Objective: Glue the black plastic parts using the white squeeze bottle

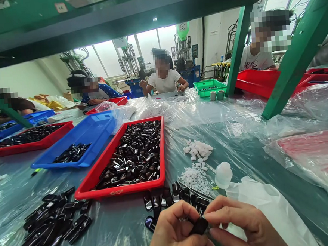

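My left hand (178,232) is closed around a small glossy black plastic part (198,226), pinched between thumb and fingers at the bottom centre. My right hand (241,220) meets it from the right, thumb and fingertips closed at the part's end. Whether a smaller piece sits between those fingertips is hidden. Just beyond my hands, several similar black parts (167,197) lie in a row. Behind them are a heap of tiny white pieces (195,179) and a pile of larger white pieces (198,149). A rounded translucent white container (223,174) stands beside the heap.
A red tray (121,191) full of black parts stands ahead, with a blue tray (74,163) beside it. Loose black parts (51,224) lie at left. White sheeting (270,201) is at right. Green posts (299,49) hold an overhead shelf. Several people sit across the plastic-covered table (232,133).
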Demonstrator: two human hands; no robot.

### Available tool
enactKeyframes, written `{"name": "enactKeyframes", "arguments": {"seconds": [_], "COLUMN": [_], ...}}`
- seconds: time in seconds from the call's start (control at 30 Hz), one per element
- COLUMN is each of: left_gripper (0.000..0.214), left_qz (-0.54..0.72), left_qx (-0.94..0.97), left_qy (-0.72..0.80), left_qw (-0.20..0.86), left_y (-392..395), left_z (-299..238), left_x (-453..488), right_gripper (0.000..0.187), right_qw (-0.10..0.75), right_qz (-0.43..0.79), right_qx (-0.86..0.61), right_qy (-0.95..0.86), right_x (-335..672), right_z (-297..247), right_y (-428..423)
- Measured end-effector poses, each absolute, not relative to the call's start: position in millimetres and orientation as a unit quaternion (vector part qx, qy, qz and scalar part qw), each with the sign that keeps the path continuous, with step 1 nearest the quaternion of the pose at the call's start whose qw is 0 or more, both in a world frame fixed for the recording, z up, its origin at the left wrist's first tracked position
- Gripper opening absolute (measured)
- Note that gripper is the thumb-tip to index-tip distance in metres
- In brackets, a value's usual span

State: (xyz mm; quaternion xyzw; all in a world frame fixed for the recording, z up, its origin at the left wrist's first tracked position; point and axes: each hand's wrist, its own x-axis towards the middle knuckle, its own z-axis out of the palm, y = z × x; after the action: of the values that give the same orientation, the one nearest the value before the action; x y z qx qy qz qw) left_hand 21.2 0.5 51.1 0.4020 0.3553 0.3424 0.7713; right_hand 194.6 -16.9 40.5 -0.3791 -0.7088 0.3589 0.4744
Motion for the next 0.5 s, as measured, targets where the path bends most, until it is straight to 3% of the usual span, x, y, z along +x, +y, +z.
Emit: {"name": "enactKeyframes", "arguments": {"seconds": [0.13,0.23,0.33,0.5], "left_gripper": [0.025,0.022,0.021,0.020], "left_qz": [0.318,0.310,0.304,0.320], "left_qx": [0.447,0.487,0.502,0.503], "left_qy": [0.417,0.463,0.501,0.539], "left_qw": [0.724,0.672,0.636,0.595], "left_y": [2,3,2,-5], "left_z": [64,75,83,85], "left_x": [16,10,3,-15], "right_gripper": [0.020,0.024,0.030,0.034], "right_qw": [0.433,0.313,0.224,0.172], "right_qz": [0.160,0.024,-0.034,-0.083], "right_qx": [-0.474,-0.527,-0.547,-0.565], "right_qy": [-0.750,-0.790,-0.806,-0.803], "right_x": [207,215,218,218], "right_z": [41,38,32,23], "right_y": [-11,-6,-3,3]}}
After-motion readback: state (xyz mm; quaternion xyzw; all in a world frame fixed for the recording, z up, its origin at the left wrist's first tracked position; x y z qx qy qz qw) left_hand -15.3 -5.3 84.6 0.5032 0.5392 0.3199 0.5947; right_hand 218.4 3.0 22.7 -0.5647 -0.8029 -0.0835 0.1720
